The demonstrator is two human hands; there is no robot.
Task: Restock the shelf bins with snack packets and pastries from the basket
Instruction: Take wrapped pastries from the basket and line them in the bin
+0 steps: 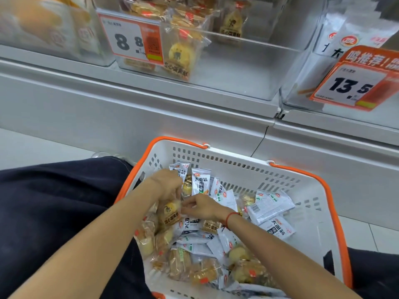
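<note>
A white basket with orange rim (pixel 306 192) sits in front of me, filled with several white snack packets (pixel 269 205) and clear-wrapped yellow pastries (pixel 179 264). Both my hands are inside it. My left hand (pixel 167 186) grips a clear-wrapped pastry packet (pixel 171 213) by its top. My right hand (pixel 205 207), with a red string on the wrist, pinches the same packet's wrapper edge. Above, a clear shelf bin (pixel 248 61) holds a few of the same pastries (pixel 180 55).
A clear bin at the right (pixel 302 91) holds white packets behind an orange 13.5 price tag (pixel 354 83). An 8.8 price tag (pixel 131 43) hangs on the pastry bin. A grey shelf ledge (pixel 151 98) runs below the bins. My dark-trousered leg (pixel 54 201) lies left of the basket.
</note>
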